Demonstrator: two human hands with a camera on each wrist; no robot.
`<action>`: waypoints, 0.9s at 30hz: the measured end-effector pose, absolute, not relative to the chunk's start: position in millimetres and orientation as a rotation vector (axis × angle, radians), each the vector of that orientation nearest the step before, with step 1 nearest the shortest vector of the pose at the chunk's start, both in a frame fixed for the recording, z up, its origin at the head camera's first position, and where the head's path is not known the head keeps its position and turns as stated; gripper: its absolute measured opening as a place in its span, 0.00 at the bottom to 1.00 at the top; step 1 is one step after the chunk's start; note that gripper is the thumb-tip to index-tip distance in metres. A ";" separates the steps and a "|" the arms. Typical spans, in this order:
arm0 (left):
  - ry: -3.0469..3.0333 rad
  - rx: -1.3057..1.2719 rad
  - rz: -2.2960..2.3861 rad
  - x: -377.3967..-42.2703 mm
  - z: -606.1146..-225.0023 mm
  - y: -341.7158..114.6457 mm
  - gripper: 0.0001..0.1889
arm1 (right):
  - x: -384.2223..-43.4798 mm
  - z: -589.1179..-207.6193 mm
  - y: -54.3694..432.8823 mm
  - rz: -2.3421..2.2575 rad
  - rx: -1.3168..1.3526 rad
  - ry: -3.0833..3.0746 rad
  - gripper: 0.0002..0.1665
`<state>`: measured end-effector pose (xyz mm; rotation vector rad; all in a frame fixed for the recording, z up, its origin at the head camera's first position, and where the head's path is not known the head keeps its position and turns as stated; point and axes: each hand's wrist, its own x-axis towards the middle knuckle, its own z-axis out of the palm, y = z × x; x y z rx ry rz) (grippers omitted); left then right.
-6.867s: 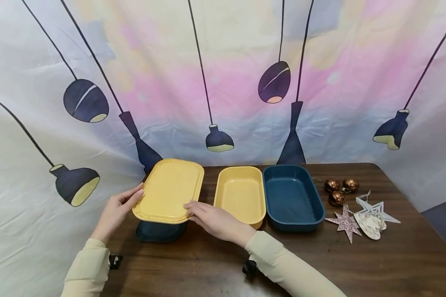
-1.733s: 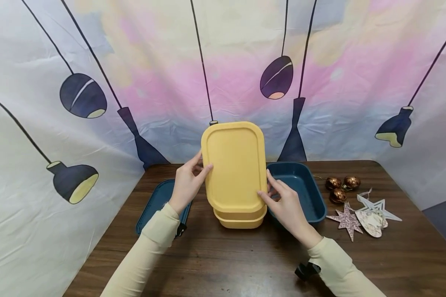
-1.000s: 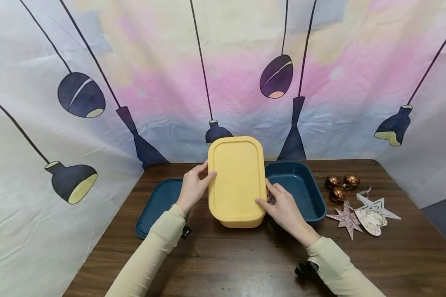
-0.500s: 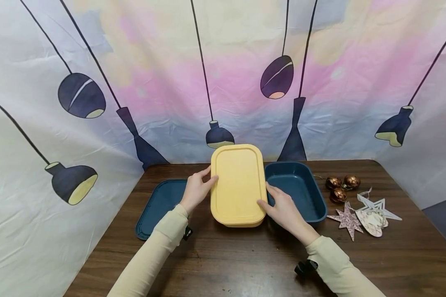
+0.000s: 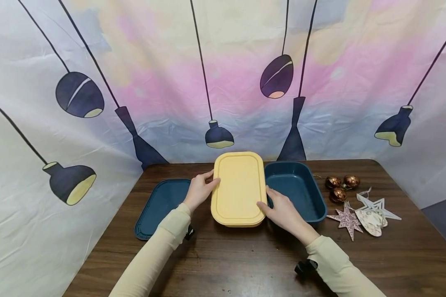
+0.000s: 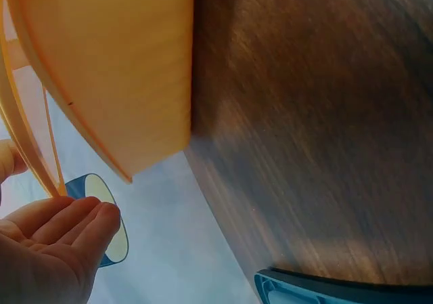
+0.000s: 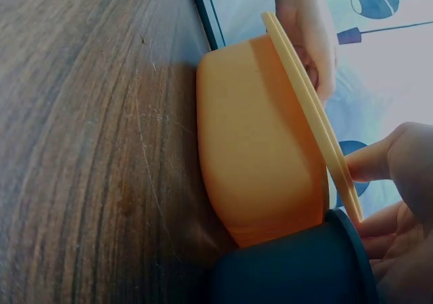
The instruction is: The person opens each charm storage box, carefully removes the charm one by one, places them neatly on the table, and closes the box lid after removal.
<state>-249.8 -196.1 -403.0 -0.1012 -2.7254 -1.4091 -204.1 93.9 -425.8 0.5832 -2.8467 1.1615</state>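
Note:
A yellow lid (image 5: 239, 187) lies over the yellow rectangular box (image 7: 260, 135), covering its opening in the head view. In the left wrist view a gap shows between the lid and the box's rim, wider toward the far end, so the lid is slightly tilted. My left hand (image 5: 198, 191) holds the lid's left edge, thumb on top and fingers underneath. On the opposite long edge, nearer the front, my right hand (image 5: 284, 211) pinches the lid the same way. Immediately right of the yellow box stands an open blue box (image 5: 297, 189).
Left of the yellow box, a blue lid (image 5: 162, 208) lies flat on the wooden table (image 5: 230, 264). At the right are copper baubles (image 5: 337, 195), a pink glitter star (image 5: 346, 220), a white star (image 5: 380, 207) and a pale heart ornament (image 5: 371, 222). A printed cloth hangs behind.
The yellow lid was lifted from above the blue lid at left, brought over the yellow box and tipped down from steep to nearly flat. Both hands have lowered with it.

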 end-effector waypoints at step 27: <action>-2.810 -0.075 -1.422 -255.4 -421.7 -192.5 0.31 | -206.2 -426.7 94.0 1.043 0.609 -2.884 0.39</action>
